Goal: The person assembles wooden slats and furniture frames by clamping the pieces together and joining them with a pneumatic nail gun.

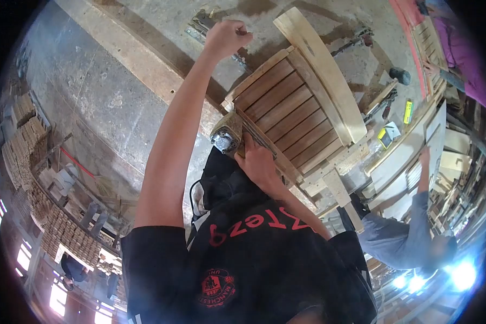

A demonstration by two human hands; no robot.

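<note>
My left hand (228, 39) is closed in a fist over a metal bar clamp (201, 26); what it holds, if anything, is hidden. A slatted wooden panel (286, 102), its reddish slats set in a paler frame, lies in front of me. At its near left corner stands a power tool (226, 138) with a worn tan body and a round, bolted metal cap. My right hand (258, 164) is curled around the side of this tool, thumb and index finger against it, beside the panel's near edge. The tool's lower end is out of sight.
A curved board (321, 75) lies along the panel's far side. A long beam (140, 59) runs at left. Right are a mallet (399, 75), more clamps (353, 42) and yellow boxes (408, 112). A co-worker (399, 232) is at right; stacked wood (35, 162) stands left.
</note>
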